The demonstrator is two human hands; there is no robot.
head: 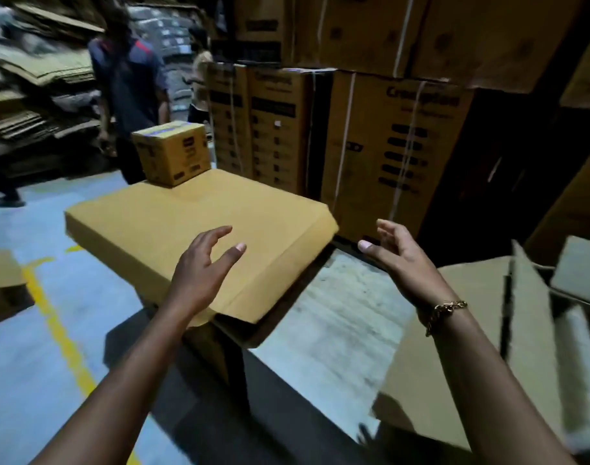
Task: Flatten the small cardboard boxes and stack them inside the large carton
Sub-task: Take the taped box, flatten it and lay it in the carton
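Note:
A small taped cardboard box stands upright at the far left corner of a wide, flat tan carton top in front of me. My left hand hovers over the near part of that flat top, fingers spread, holding nothing. My right hand, with a gold bracelet on the wrist, is raised beside the carton's right corner, fingers apart and empty. A large open carton with raised flaps stands at the lower right, its inside mostly hidden.
Tall printed cartons are stacked right behind. Flattened cardboard sheets pile up at the far left. Two people stand beyond the small box. A yellow line runs along the grey floor, and another box sits at the left edge.

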